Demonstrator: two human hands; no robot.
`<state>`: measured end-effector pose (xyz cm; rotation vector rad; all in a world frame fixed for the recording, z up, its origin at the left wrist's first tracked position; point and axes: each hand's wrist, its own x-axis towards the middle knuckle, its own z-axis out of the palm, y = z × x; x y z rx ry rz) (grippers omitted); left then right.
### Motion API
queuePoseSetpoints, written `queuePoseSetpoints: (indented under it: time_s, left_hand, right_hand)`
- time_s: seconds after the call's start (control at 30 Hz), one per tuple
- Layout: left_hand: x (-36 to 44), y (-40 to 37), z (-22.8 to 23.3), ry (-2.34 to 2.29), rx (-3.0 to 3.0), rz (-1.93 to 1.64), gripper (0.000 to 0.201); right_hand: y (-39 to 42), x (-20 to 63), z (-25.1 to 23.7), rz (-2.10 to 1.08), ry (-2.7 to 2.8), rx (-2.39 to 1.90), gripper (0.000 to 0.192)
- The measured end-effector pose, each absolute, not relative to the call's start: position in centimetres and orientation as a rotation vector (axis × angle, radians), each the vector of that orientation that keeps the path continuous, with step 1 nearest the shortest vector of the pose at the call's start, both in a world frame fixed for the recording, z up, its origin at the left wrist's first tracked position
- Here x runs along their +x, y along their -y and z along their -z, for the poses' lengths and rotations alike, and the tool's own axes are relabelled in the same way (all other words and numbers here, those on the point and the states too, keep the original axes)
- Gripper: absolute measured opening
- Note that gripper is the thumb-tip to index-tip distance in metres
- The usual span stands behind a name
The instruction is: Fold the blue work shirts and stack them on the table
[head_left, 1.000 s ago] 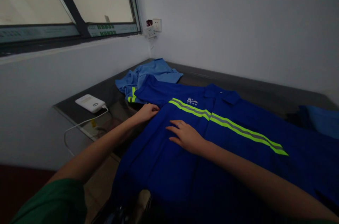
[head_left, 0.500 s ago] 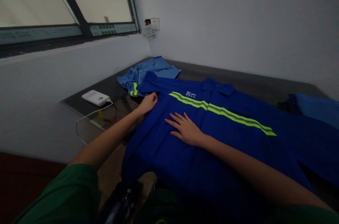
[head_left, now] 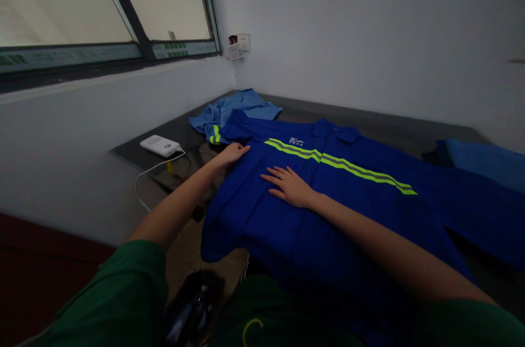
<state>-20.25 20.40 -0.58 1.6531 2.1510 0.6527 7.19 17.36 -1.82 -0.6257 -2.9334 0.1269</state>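
Observation:
A dark blue work shirt point(head_left: 348, 194) with yellow-grey reflective stripes lies spread flat on a dark table point(head_left: 394, 131). My left hand point(head_left: 232, 154) rests on the shirt's left edge near the sleeve seam, fingers together and pressing the cloth. My right hand point(head_left: 287, 185) lies flat on the shirt's chest below the stripe, fingers spread. Neither hand grips anything. The shirt's hem hangs over the table's front edge toward me.
A lighter blue garment point(head_left: 240, 109) lies crumpled at the table's far left corner. A white power bank point(head_left: 159, 145) with a white cable sits at the left edge. More blue cloth point(head_left: 479, 158) lies at the right. A wall socket point(head_left: 240, 44) is in the corner.
The view has shifted back and slightly right, so the shirt sits further from me. Both hands stay flat on the shirt in almost the same spots.

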Motion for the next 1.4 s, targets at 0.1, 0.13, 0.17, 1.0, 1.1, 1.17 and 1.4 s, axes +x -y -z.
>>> queuePoseSetpoints:
  time_s: [0.1,0.13,0.17,1.0,1.1,1.17,1.4]
  left_hand:
    - [-20.7,-19.9,0.1,-2.17,1.745,-0.559,0.022]
    - [-20.7,-19.8,0.0,-2.19,1.775,-0.552,0.019]
    - [-20.6,-19.7,0.0,-2.213,1.802,-0.551,0.017]
    - [-20.7,-11.6,0.9,-2.261,1.984,-0.563,0.028]
    - [-21.2,-9.8,0.5,-2.259,1.891,-0.577,0.036]
    - [-21.6,-7.7,0.0,-2.217,1.812,-0.499,0.041]
    - [-20.8,-0.4,0.0,-2.128,1.741,-0.676,0.032]
  right_hand:
    - [-17.4,7.2,1.8,-0.098,2.955,-0.628,0.053]
    - [-17.4,7.2,1.8,-0.095,2.961,-0.626,0.053]
    - [-17.4,7.2,1.8,-0.093,2.967,-0.624,0.052]
    - [-17.0,8.1,0.8,-0.231,2.939,-0.621,0.064]
    - [-14.5,9.0,-0.8,-0.327,2.796,-0.64,0.059]
    - [-12.1,9.7,-1.7,-0.415,2.762,-0.633,0.048]
    - [-6.0,10.9,-0.1,-0.443,3.048,-0.748,0.076]
